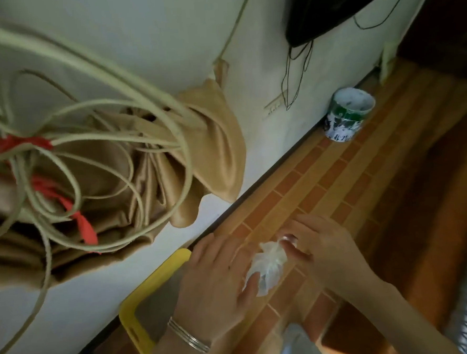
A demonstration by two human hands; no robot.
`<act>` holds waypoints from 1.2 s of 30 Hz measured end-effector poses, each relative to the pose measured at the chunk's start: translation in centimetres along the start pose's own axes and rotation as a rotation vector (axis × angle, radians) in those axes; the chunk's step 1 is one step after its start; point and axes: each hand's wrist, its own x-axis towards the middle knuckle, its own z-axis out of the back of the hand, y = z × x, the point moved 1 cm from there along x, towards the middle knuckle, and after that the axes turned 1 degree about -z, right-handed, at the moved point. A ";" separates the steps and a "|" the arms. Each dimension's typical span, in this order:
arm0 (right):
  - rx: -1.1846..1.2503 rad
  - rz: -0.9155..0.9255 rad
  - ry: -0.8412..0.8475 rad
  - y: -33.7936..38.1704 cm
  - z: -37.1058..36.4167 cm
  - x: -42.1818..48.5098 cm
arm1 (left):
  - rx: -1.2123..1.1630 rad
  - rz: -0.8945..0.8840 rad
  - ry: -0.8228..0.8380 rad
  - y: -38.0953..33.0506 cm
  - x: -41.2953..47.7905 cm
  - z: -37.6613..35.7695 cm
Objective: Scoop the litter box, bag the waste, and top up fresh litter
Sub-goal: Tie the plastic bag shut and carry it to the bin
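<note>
A small clear plastic bag [268,267] hangs between my two hands above the orange tiled floor. My left hand [219,284], with thin silver bangles at the wrist, holds the bag's lower side with thumb and fingers. My right hand [321,248] pinches the twisted top of the bag. What the bag holds cannot be made out. Under my left hand lies a yellow-rimmed litter box [141,297] against the wall, mostly hidden by my arm.
A paint-stained green and white tin [346,115] stands by the wall farther along the floor. A bundled tan curtain [149,165] with pale looped cords and red ties hangs at the left. Black cables dangle on the white wall [295,82]. A grey object [294,345] shows at the bottom edge.
</note>
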 end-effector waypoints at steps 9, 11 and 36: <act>-0.064 -0.026 -0.069 -11.1 7.4 1.0 | 0.002 0.058 -0.017 -6.2 11.7 -3.0; -0.087 -0.039 -0.091 -13.8 9.0 1.3 | 0.014 0.064 -0.016 -7.2 14.5 -3.8; -0.273 -0.430 -0.241 -35.3 16.8 8.3 | 0.026 -0.280 0.046 -7.1 43.9 -12.4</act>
